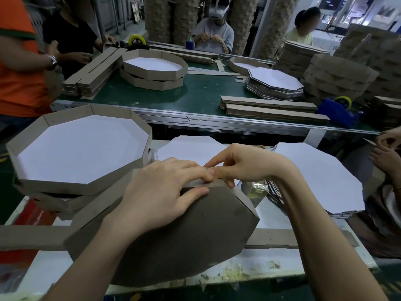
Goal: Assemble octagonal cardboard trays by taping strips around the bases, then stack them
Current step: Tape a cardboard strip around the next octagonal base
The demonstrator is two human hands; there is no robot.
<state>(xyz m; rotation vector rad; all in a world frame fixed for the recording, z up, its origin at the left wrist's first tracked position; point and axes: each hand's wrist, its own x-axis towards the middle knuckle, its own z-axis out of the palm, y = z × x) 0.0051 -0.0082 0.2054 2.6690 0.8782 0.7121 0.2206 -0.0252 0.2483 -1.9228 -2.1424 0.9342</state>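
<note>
Surface (273,218), pale and scuffed, is being used for assembly. Stack of finished trays (54,184) is being kept at its left. Base (195,231), brown side up and tilted, is being wrapped above the surface; the taping step is judged in hand. Strip (32,236) is being held along the far edge, tail trailing left. Left hand (160,192) is being pressed there, fingers straight and together. Right hand (238,166) is being used to pinch the strip at the corner. Next, firm smoothing and a turn of the base are likely being called for.
</note>
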